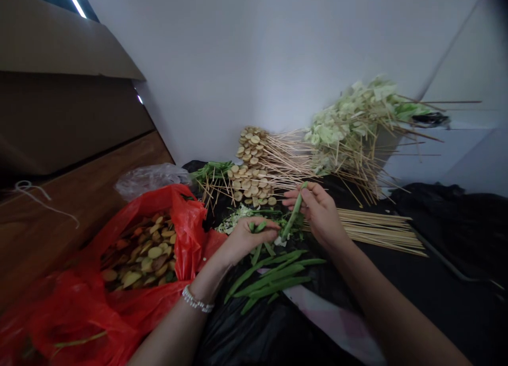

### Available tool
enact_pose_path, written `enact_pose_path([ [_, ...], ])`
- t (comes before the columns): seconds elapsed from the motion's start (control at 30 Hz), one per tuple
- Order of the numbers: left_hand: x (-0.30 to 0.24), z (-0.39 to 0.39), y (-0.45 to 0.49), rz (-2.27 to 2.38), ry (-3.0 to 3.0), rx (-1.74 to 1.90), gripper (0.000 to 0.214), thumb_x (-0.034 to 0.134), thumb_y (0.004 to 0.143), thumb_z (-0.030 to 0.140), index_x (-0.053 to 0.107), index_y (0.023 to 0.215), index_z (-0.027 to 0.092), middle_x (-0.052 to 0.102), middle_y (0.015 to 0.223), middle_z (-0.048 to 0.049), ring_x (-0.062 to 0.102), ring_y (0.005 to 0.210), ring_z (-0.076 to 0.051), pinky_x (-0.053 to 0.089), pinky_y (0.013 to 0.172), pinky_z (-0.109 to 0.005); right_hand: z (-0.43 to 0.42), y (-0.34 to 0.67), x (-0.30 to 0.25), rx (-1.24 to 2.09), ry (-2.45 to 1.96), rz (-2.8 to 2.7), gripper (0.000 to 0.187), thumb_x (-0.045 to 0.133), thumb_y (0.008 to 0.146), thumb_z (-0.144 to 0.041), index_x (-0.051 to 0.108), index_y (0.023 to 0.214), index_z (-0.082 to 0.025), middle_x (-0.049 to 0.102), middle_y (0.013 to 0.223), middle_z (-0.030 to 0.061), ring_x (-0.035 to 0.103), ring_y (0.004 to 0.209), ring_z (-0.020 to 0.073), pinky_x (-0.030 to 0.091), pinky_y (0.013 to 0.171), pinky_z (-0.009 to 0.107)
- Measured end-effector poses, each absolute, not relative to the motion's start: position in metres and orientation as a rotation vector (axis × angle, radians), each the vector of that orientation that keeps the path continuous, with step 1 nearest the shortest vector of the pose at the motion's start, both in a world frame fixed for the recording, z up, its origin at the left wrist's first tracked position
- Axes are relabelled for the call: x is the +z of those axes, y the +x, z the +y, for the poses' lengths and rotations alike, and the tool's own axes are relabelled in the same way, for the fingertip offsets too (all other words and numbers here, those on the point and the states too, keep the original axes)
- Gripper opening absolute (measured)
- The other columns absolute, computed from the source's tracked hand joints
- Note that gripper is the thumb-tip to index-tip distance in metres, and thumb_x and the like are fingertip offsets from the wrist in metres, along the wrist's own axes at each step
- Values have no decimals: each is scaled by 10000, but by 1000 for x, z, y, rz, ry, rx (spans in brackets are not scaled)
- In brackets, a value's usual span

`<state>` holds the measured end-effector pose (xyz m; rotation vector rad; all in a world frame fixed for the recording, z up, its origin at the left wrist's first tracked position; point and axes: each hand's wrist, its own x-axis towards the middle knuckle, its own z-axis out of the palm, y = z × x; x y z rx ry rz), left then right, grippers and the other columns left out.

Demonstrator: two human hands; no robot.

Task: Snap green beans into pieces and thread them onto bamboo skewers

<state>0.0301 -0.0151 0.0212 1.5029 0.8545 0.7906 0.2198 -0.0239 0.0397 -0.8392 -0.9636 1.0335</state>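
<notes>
Bean pod [292, 219]: we see it slanting between the two hands, its top in the right fingers and its lower end near the left fingertips.
Right hand [320, 213]: we have it pinched on the pod's upper end, thumb against fingers.
Left hand [246, 240]: we have it curled around short green pieces [257, 227]; whether its fingertips touch the pod, we cannot tell.
Weight: we judge the pod very light, so a fingertip pinch should carry it.
Stiffness: it looks firm yet bendable; we would expect it to snap if bent sharply.
Surface: we guess smooth, perhaps a little slippery if damp.
Best hold: we would pinch near an end, across the flat sides, without crushing the middle.
Loose beans [273, 281]: we see them fanned on black plastic [246, 337] below the hands, easiest to lift singly by a tip.
Bamboo sticks [381, 232]: beyond the right forearm, we judge them thin, stiff and likely to roll.
</notes>
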Motion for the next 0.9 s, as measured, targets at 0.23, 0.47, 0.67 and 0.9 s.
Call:
enact_pose_path([
  [0.23,10,-13,32,885,1408,837,393,711,728,510,658,650,129,615,612,-12,461,491,-78,332,462,-183,-30,204,38,1189,-800,-924,318,677,789,-448,475,895,-226,731,886,39,717,805,188,548,675,277],
  [0.47,12,-18,36,812,1393,794,332,740,726,444,675,701,120,562,574,5,480,493,-79,348,466,-176,-26,205,32,1095,-849,-972,283,679,780,-435,530,879,-216,701,889,25,673,795,156,524,688,270],
  [0.67,19,-5,29,788,880,1199,291,793,671,352,662,740,103,287,469,113,195,381,-3,149,364,-126,-25,201,24,1045,-938,-959,270,707,718,-399,563,844,-209,629,693,-24,569,624,116,466,578,233],
  [0.9,25,6,20,604,558,1179,206,654,730,200,487,624,143,435,595,53,336,422,-20,228,348,-118,-25,207,33,1088,-840,-833,257,703,698,-369,524,807,-221,576,570,-67,477,490,84,379,477,200],
])
